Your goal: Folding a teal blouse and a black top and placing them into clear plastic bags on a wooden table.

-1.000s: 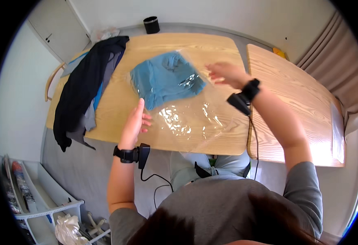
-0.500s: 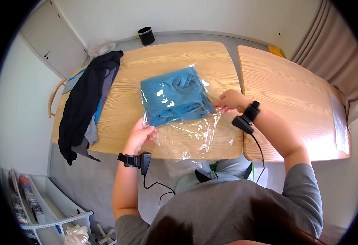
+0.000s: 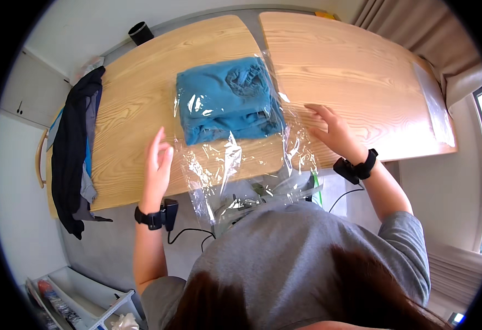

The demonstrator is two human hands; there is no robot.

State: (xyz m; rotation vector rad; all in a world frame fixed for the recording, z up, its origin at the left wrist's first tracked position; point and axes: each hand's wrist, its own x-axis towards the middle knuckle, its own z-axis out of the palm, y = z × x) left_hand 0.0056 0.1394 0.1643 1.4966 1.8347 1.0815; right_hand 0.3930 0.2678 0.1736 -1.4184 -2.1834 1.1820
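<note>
Nearest: the wearer's grey T-shirt (image 3: pixel 301 258), dark hair (image 3: pixel 219 297) falling over it

Left hand (image 3: pixel 156 165): fingers upright and apart from the thumb, grip loose and open, nothing held; just beside the left edge of the bag. Black strap (image 3: pixel 152 219) with a boxy device on the wrist

Right hand (image 3: pixel 340 136): fingers spread toward upper left, thumb standing off, nothing pinched; near the bag's right edge, contact with the clear film cannot be told. A similar black strap (image 3: pixel 368 164) on that wrist

Clear plastic bag (image 3: pixel 231 157): thin, crinkled, strong white glare; unfilled end runs past the near table edge and over the lap

Teal garment (image 3: pixel 211 93): inside the bag's far part, lying on the left table; folded to a rough rectangle, upper face fairly smooth, gathered ring of cloth at upper right, layered rumpled folds along the near side; type of garment unclear

Under it, the light wood table (image 3: pixel 125 121), grain plain to see; black garment (image 3: pixel 67 154) draped at its left end, grey and blue cloth beside it

To the right, a second wood table (image 3: pixel 356 77), a flat clear sheet (image 3: pixel 434 104) at its right end

Farthest: black bin (image 3: pixel 141 34) beyond the left table, beige curtain (image 3: pixel 422 30) at upper right
</note>
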